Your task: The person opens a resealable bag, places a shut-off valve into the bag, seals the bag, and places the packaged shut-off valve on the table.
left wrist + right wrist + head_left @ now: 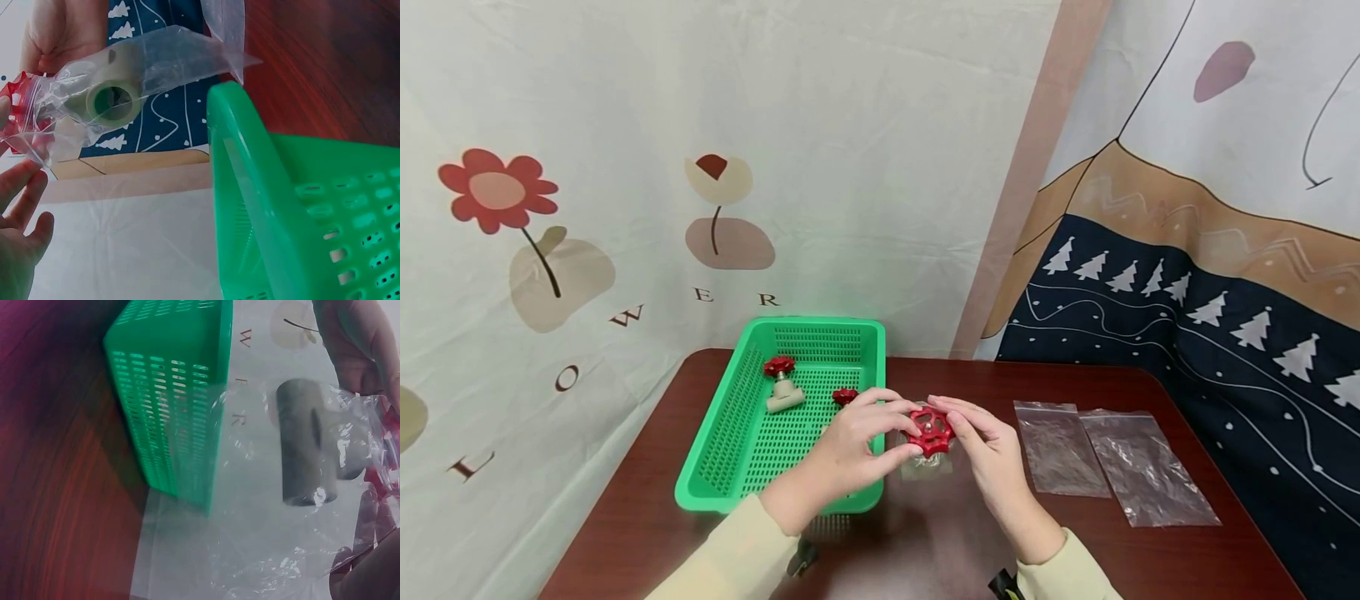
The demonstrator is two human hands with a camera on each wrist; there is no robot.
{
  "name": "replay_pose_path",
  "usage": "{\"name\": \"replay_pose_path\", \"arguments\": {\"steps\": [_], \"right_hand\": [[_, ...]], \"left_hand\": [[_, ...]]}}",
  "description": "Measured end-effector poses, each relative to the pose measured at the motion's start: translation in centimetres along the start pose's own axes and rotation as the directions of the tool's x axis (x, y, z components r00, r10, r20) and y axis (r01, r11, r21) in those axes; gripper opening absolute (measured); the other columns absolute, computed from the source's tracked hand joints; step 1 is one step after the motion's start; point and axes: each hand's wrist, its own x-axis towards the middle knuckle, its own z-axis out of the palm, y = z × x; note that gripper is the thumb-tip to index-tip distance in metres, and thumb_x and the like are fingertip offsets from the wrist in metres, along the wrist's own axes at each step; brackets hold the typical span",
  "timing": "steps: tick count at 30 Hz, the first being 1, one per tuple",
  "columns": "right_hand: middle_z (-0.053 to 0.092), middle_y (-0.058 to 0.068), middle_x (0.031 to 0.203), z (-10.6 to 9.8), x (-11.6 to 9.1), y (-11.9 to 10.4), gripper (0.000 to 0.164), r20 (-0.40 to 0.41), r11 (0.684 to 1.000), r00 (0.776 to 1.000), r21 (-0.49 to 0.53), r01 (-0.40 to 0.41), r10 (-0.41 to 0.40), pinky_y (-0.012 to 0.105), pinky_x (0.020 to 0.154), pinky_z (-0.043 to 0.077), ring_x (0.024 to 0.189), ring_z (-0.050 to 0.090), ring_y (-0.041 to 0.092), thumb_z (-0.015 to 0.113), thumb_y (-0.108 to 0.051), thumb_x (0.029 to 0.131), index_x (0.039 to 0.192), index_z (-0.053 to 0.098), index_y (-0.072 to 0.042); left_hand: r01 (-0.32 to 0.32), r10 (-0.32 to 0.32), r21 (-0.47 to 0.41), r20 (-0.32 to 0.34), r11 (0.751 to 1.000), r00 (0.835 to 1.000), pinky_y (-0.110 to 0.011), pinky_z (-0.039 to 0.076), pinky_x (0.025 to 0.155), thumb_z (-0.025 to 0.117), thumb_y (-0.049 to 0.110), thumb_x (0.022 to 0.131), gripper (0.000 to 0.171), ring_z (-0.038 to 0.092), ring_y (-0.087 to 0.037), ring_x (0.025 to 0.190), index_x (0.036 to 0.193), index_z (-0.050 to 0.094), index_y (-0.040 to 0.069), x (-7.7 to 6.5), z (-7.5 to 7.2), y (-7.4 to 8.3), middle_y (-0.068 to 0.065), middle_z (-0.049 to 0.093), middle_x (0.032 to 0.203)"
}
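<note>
Above the table, just right of the basket, a valve with a red handwheel (931, 431) is held between both hands. Its pale tee-shaped pipe body (297, 444) sits inside a clear plastic bag (175, 59), whose mouth gathers around the handwheel. From the left side my left hand (857, 442) grips the wheel's edge with thumb and fingers. On the opposite side, my right hand (992, 454) pinches the rim of the wheel with the bag. The left wrist view shows the pipe's round open end through the film.
A green perforated basket (685, 468) stands at the left of the table. Inside lie a red-wheeled valve (785, 393) and another red handwheel (844, 396), partly behind my left hand. Two flat clear zip bags (1060, 450) lie on the brown table (955, 550) at right.
</note>
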Motion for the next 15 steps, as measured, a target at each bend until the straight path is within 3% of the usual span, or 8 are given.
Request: {"name": "replay_pose_path", "arguments": {"steps": [5, 10, 15], "right_hand": [[0.064, 0.005, 0.122, -0.17, -0.08, -0.09, 0.026, -0.024, 0.999, 1.0, -0.045, 0.004, -0.006, 0.024, 0.088, 0.052, 0.114, 0.058, 0.016, 0.054, -0.008, 0.095, 0.118, 0.067, -0.009], [0.064, 0.007, 0.119, -0.13, -0.16, -0.15, 0.024, -0.053, 0.999, 0.998, -0.041, 0.012, -0.014, 0.024, 0.086, 0.053, 0.111, 0.058, 0.016, 0.055, -0.006, 0.094, 0.115, 0.068, -0.005], [0.064, 0.01, 0.116, -0.01, -0.11, -0.26, 0.023, -0.073, 0.999, 0.997, -0.028, 0.036, -0.038, 0.024, 0.086, 0.053, 0.109, 0.059, 0.017, 0.055, -0.004, 0.094, 0.113, 0.068, -0.003]], "left_hand": [[-0.06, 0.058, 0.094, 0.026, 0.994, 0.998, -0.02, 0.051, 0.084, 0.072, 0.032, 0.083, 0.022, 0.054, -0.016, 0.108, 0.097, 0.068, 0.015, 0.22, -0.22, 0.01, 0.0, 0.069, 0.108], [-0.186, 0.184, 0.249, 0.031, 0.951, 0.982, -0.025, 0.049, 0.09, 0.07, 0.035, 0.084, 0.025, 0.056, -0.018, 0.105, 0.096, 0.065, 0.014, 0.48, -0.34, -0.09, -0.001, 0.069, 0.107], [-0.231, 0.237, 0.278, 0.012, 0.932, 0.971, -0.029, 0.05, 0.089, 0.071, 0.032, 0.082, 0.024, 0.057, -0.019, 0.105, 0.096, 0.065, 0.013, 0.37, -0.25, -0.18, -0.005, 0.066, 0.114]]}}
